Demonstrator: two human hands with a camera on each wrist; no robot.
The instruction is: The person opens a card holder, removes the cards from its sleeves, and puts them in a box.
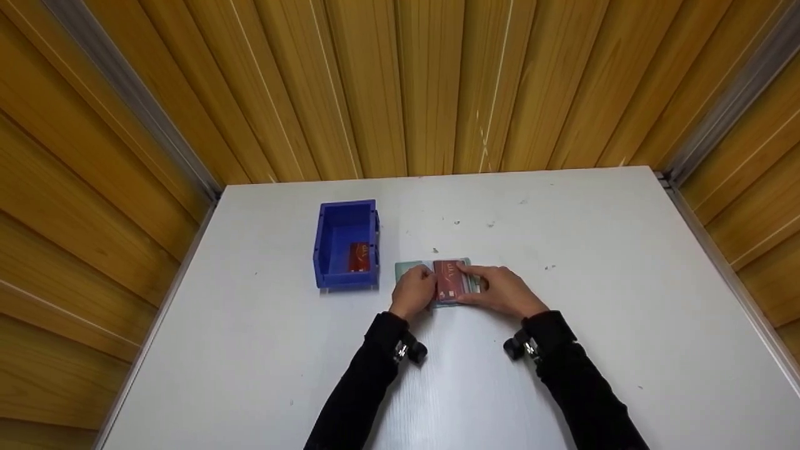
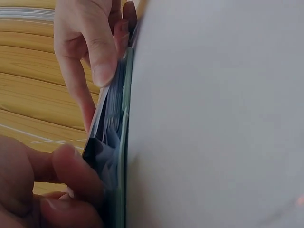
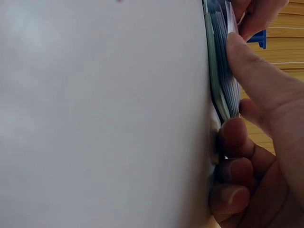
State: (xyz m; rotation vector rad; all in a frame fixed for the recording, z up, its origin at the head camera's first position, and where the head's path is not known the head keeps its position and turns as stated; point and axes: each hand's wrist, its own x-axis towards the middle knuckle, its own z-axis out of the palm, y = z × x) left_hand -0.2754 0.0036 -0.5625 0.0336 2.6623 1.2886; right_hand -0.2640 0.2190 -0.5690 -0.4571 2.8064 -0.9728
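Note:
A card holder (image 1: 409, 267) with a green cover and clear sleeves lies open on the white table. A red card (image 1: 448, 281) lies over its sleeves, and the layered sleeves (image 2: 112, 107) show edge-on in the left wrist view. My left hand (image 1: 414, 291), fingers curled, holds the card holder's sleeves at the left edge of the red card. From the right, my right hand (image 1: 500, 291) grips the red card, thumb at its near edge and forefinger at its far edge. The other fingers (image 3: 236, 171) of that hand curl beside the holder near the tabletop.
A blue bin (image 1: 347, 281) stands on the table left of the holder. Inside it lies another red card (image 1: 359, 257). Yellow wood-patterned walls (image 1: 431, 87) rise behind and on both sides of the table (image 1: 250, 350).

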